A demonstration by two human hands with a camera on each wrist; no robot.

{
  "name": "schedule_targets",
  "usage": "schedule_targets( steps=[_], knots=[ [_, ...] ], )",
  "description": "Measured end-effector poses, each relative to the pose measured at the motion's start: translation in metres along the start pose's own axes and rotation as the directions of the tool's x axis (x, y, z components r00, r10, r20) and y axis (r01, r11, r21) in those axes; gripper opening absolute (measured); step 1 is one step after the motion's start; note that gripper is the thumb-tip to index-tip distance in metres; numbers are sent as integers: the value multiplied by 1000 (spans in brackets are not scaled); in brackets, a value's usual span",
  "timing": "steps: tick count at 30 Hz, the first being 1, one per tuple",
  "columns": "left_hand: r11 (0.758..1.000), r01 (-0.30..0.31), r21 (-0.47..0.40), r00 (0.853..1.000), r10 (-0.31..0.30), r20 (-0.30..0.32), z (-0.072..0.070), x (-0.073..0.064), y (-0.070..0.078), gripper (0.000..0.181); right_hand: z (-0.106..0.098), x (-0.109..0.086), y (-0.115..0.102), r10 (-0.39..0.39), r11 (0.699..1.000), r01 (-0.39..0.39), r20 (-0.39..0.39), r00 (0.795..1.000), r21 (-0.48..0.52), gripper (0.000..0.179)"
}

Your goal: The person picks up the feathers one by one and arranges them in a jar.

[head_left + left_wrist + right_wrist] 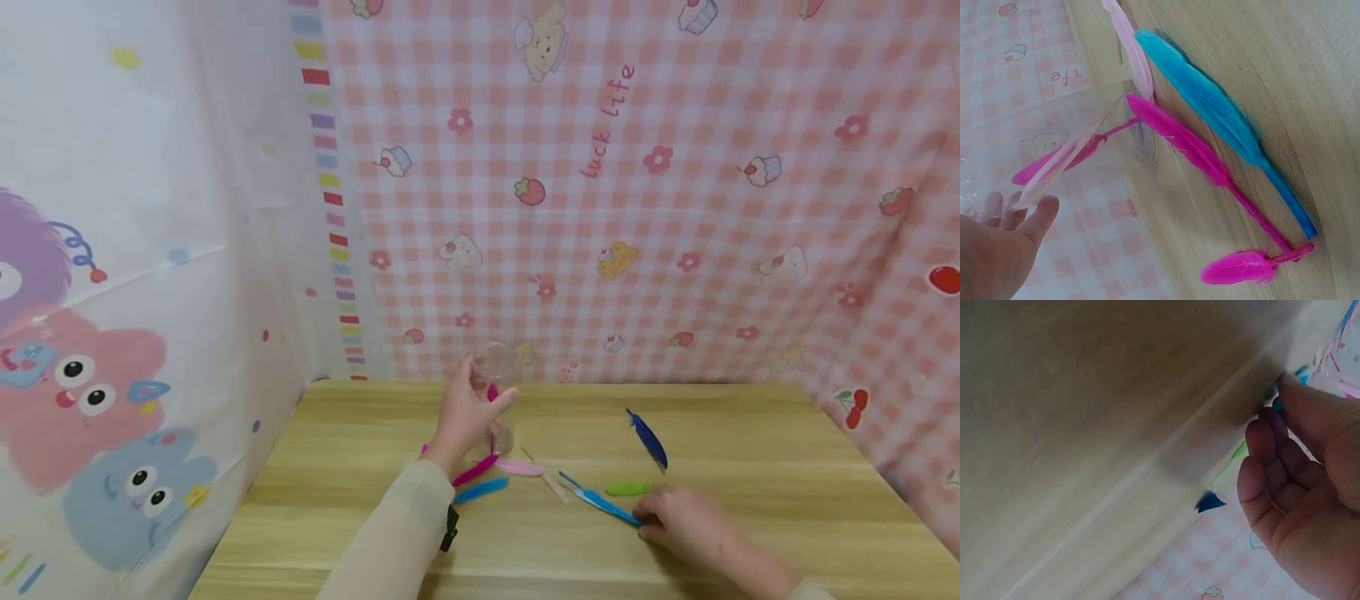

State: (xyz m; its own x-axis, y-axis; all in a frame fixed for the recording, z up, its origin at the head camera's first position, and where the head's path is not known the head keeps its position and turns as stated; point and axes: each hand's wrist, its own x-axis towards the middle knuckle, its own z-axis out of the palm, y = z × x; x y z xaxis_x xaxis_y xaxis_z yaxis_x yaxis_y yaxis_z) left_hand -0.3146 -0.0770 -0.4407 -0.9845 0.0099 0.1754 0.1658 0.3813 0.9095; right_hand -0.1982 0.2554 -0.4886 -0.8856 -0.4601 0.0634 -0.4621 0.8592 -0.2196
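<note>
My left hand (465,412) grips a clear plastic container (504,357) standing near the back of the wooden table. Inside it, the left wrist view shows a magenta feather (1088,152) and a pale feather (1060,165). Thumb and index finger of my right hand (688,523) pinch the end of a blue feather (603,502), low over the table on the right. Just beyond those fingers lies a green feather (626,489). Close by the container are a magenta feather (1179,137), a smaller magenta feather (1235,267), a bright blue feather (1210,112) and a pink feather (519,468).
A dark blue feather (648,439) lies towards the back right, and a beige feather (555,486) in the middle of the table (555,558). Behind the table's far edge hangs a pink checked cloth (570,225); a white printed cloth (150,250) hangs at the left.
</note>
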Motion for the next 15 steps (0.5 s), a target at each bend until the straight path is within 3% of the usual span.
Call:
schedule_targets(
  steps=[6, 11, 15],
  knots=[
    [1000, -6, 11, 1000, 6, 6, 0, 1, -2, 82, 8, -2, -1, 24, 999, -26, -97, 995, -19, 8],
    [1000, -18, 0, 1000, 18, 15, 0, -1, -1, 79, 1, -2, 2, 88, 989, -76, -98, 991, 126, 3],
    [1000, -6, 7, 1000, 6, 15, -2, -1, 0, 79, -23, 6, 2, 138, 954, -109, -85, 987, 281, 7]
  ],
)
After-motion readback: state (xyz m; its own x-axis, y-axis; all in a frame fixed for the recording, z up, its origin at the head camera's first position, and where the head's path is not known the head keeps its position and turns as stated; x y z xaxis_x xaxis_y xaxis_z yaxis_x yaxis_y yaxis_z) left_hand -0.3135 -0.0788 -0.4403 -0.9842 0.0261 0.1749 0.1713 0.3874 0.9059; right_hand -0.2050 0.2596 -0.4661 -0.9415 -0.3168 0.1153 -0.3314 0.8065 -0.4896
